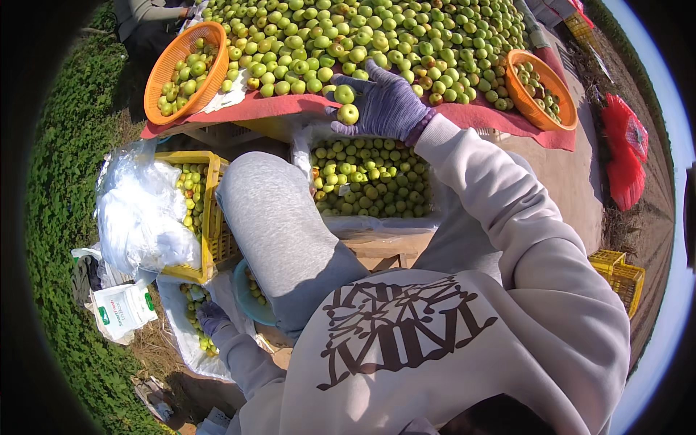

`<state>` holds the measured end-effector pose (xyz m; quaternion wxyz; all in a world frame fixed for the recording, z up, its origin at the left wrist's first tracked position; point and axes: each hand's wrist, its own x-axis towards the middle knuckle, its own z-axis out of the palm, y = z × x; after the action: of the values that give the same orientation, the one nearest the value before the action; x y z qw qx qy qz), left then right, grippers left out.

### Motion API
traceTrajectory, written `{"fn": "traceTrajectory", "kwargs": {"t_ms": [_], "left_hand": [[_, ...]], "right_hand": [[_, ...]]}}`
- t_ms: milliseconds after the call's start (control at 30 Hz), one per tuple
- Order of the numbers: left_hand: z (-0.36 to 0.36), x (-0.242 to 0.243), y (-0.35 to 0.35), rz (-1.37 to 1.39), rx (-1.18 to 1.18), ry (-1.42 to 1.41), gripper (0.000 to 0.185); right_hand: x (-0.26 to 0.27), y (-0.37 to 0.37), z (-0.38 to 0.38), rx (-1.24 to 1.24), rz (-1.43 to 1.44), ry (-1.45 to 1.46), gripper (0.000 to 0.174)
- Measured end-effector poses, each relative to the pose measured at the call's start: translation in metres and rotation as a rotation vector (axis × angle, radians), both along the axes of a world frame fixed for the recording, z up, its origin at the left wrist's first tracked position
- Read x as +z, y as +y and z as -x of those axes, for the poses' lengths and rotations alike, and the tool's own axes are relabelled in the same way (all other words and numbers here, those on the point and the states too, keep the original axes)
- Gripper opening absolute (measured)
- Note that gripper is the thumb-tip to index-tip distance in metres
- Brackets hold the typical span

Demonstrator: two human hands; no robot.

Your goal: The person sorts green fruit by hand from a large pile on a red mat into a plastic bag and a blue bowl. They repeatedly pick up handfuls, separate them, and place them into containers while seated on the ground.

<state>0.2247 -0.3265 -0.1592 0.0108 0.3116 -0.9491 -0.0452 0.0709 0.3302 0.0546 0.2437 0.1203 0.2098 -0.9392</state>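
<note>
My right hand (389, 106), in a purple knit glove, is at the near edge of a red cloth-covered table (261, 111). Two green fruits (346, 103), probably jujubes, rest within its fingers. Just beyond lies a broad heap of similar fruits (348, 38), some with brown patches. At lower left, my gloved left hand (212, 318) reaches over a plastic-lined container (187, 348) of fruit; whether its fingers hold any is unclear. Between my legs stands another lined crate (380, 223), filled with green fruits.
Orange baskets of fruit stand at the table's left (215, 70) and right (565, 109) corners. Clear plastic (144, 217) drapes a yellow crate (217, 206) by my left knee. A light-blue basin (247, 304) sits below. Another person's arm (157, 13) shows at upper left.
</note>
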Motion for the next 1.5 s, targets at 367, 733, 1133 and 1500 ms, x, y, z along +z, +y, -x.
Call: {"fn": "traceTrajectory", "kwargs": {"t_ms": [367, 733, 1133, 1500], "left_hand": [[0.090, 0.269, 0.368, -2.084, -0.497, 0.506, 0.051], [0.063, 0.257, 0.347, -2.885, 0.162, 0.484, 0.044], [-0.037, 0.115, 0.084, -2.539, 0.304, 0.693, 0.046], [-0.142, -0.021, 0.091, -2.422, 0.860, 0.667, 0.078]], "right_hand": [[0.062, -0.057, -0.030, 0.074, 0.026, 0.185, 0.074], [0.065, -0.187, -0.077, 0.022, -0.808, 0.790, 0.064], [0.079, -0.130, -0.091, -0.011, -0.444, 0.555, 0.052], [0.049, -0.060, -0.105, -0.171, -0.097, 0.109, 0.045]]}}
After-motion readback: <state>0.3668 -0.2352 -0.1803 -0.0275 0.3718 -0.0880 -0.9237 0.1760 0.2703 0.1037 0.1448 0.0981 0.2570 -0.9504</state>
